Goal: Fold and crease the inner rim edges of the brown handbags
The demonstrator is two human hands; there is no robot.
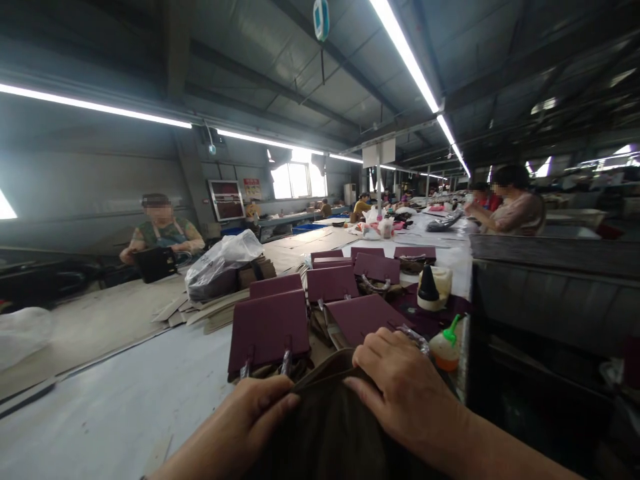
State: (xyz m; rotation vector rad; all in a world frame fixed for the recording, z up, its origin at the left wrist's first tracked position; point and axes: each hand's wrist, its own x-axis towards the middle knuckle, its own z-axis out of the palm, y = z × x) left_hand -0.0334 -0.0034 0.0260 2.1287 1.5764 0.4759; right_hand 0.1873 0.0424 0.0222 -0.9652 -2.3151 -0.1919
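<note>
Both hands press on a dark brown bag (330, 413) at the near edge of the surface (125, 400); the left hand (250, 417) pinches its rim with curled fingers; the right hand (405, 393) lies flat and spread across its top, gripping nothing. To work it well, hold the rim taut and level; the maroon flaps (270, 330) and glue bottle (445, 347) stand just beyond.

Your dark olive-brown fabric piece (330, 420), soft and creased, lying low in front of you on the pale table edge, top rim curved, under your fingers
</note>
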